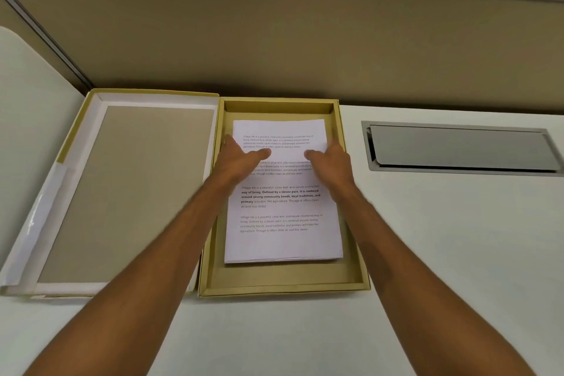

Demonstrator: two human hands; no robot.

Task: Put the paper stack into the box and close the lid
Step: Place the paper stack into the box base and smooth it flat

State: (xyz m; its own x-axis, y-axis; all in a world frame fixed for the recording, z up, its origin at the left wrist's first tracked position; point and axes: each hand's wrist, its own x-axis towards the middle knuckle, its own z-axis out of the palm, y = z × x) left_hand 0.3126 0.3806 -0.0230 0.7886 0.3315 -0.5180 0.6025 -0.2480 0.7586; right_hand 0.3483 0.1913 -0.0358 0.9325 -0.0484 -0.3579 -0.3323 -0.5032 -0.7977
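A white paper stack [283, 238] with printed text lies inside the open yellow-brown box [287, 287] in the middle of the desk. My left hand [241, 159] grips the stack's left edge near its far end, thumb on top of the sheets. My right hand [331, 163] grips the right edge the same way. The fingers of both hands are hidden along the sides of the stack. The box lid [128, 192] lies open flat to the left, its white-edged inside facing up, joined to the box along the left wall.
The box stands on a white desk [457, 238] against a beige partition wall [274, 40]. A grey metal cable hatch [460, 146] is set into the desk right of the box.
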